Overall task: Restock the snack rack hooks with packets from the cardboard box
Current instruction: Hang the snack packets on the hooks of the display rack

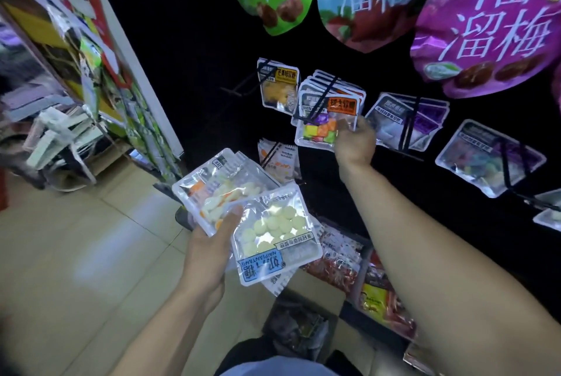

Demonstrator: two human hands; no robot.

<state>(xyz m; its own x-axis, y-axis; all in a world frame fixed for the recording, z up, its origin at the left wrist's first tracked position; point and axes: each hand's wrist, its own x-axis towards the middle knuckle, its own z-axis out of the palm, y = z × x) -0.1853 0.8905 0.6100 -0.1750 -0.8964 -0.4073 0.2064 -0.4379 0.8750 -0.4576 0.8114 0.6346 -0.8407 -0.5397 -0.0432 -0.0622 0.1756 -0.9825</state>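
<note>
Right hand (355, 145) pinches a hooked orange-labelled candy packet (321, 126) at centre; left hand (209, 251) clamps a fanned packet stack (258, 224), top one reading "NAIPIANTANG".

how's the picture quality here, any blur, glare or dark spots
Head view: the shelf at far left is smeared with motion blur; the rack backing is almost black; glare spots the packets held in the left hand; the big hanging bags bulge from wide-angle distortion; the right hand is fairly sharp.
</note>
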